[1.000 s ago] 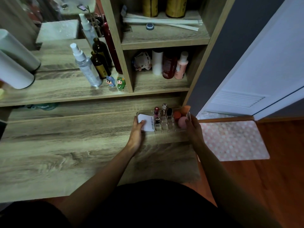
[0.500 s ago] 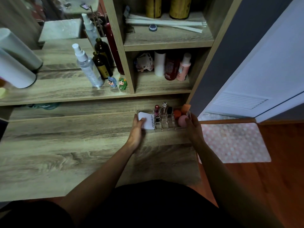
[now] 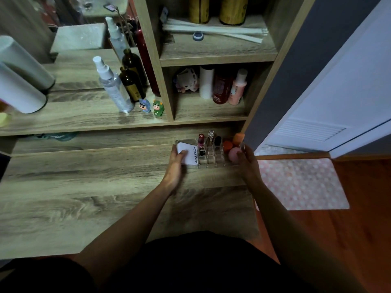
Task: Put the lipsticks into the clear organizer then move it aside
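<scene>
The clear organizer stands on the wooden desk near its far right corner. Lipsticks stand upright in its middle slots, beside a white packet on its left and orange and pink sponges on its right. My left hand grips the organizer's left end, with the thumb on the white packet. The right end is held by my right hand, fingers against the pink sponge.
Behind the organizer a wooden shelf unit holds a spray bottle, brown bottles, two small figurines and toiletry bottles. A white door and a dotted pink mat lie to the right on the floor.
Both hands keep their grip on the organizer's ends. The organizer has slid slightly toward the back of the desk.
</scene>
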